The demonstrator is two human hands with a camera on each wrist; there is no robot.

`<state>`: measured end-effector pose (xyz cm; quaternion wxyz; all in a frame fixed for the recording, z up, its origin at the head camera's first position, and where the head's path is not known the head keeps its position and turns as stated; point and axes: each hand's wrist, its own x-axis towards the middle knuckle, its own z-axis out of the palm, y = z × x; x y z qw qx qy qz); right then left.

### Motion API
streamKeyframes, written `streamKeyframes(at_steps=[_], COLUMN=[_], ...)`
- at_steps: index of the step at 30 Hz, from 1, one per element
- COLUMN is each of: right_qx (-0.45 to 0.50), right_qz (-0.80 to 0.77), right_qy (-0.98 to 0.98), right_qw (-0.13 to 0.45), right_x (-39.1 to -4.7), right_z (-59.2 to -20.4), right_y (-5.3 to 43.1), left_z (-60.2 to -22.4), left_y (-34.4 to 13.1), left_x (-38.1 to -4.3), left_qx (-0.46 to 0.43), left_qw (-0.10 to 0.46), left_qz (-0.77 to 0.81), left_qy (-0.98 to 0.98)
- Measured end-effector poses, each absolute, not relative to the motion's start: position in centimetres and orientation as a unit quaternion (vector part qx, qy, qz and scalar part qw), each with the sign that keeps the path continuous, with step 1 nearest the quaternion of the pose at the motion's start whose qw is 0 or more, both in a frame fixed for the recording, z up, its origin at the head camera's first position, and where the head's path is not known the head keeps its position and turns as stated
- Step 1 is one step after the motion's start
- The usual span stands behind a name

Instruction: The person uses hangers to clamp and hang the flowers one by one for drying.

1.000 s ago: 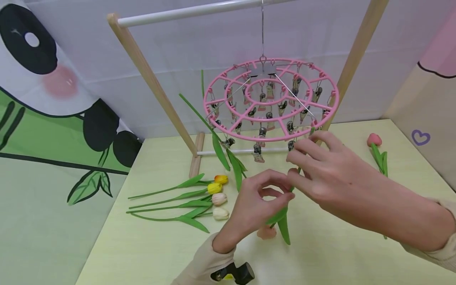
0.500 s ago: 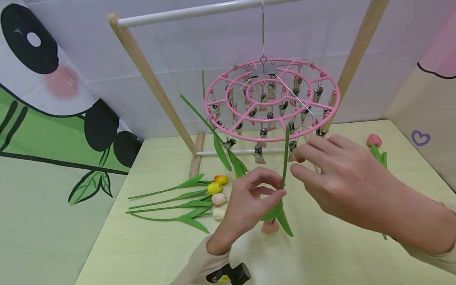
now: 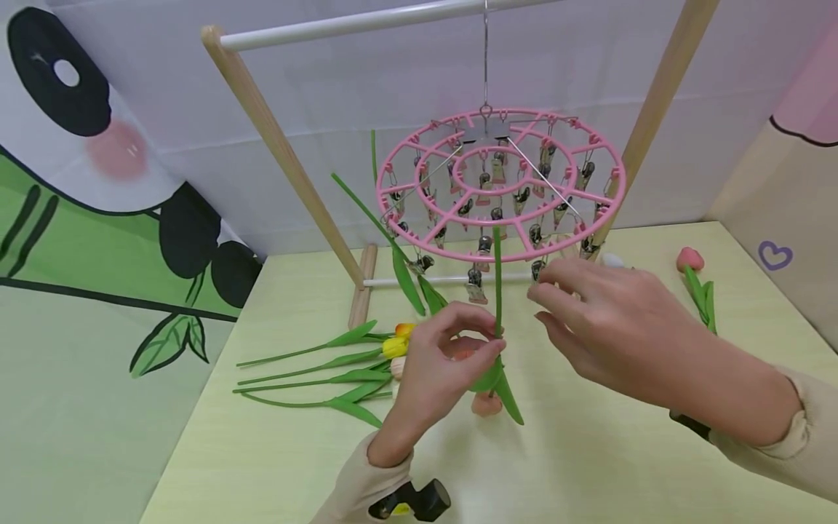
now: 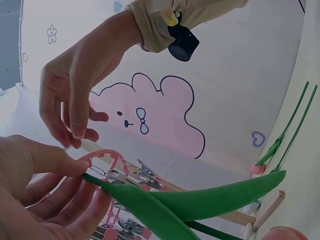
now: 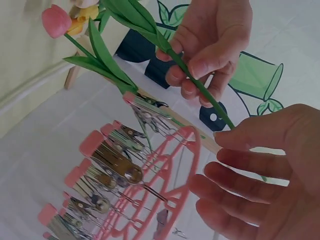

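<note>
Between thumb and fingers my left hand (image 3: 439, 364) pinches the green stem (image 3: 498, 284) of an artificial tulip. It is held upside down, its peach bloom (image 3: 487, 405) low over the table and the stem end pointing up in front of the pink clip hanger (image 3: 435, 231). My right hand (image 3: 628, 331) is held to the right of the stem with fingers loosely bent and nothing gripped. In the right wrist view its thumb overlaps the stem's end. Metal clips with pink tips, such as one clip (image 3: 476, 285), dangle from the hanger. Another tulip (image 5: 56, 21) hangs bloom-down from a clip at the hanger's left.
Several tulips, one with a yellow bloom (image 3: 395, 347), lie on the table (image 3: 262, 458) at the left. A pink tulip (image 3: 690, 258) lies at the far right, a white rounded thing (image 3: 612, 260) behind my right hand. A wood-and-white frame (image 3: 281, 156) carries the hanger.
My left hand has moved left with the tulip. My right hand has come away from the stem, which now stands exposed above the left fingers.
</note>
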<state>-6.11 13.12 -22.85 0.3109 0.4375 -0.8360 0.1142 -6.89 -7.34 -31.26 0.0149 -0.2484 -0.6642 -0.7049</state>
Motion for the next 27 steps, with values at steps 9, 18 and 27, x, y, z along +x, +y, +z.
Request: streamKeyframes(at_steps=[9, 18, 27], right_qx=[0.409, 0.345, 0.327], right_qz=[0.183, 0.280, 0.313], right_qy=[-0.860, -0.886, -0.885], right_qw=[0.246, 0.128, 0.104], right_x=[-8.0, -9.6, -11.3], right_z=[-24.8, -27.4, -28.7], right_y=[12.4, 11.0, 9.9], left_z=[-31.3, -31.5, -31.6], left_y=[-8.2, -8.8, -9.1], left_x=[-7.4, -7.8, -8.1], left_qx=[-0.248, -0.238, -0.228], left_qw=[0.034, 0.053, 0.056], left_qz=[-0.710, -0.703, -0.702], left_qy=[-0.659, -0.668, -0.672])
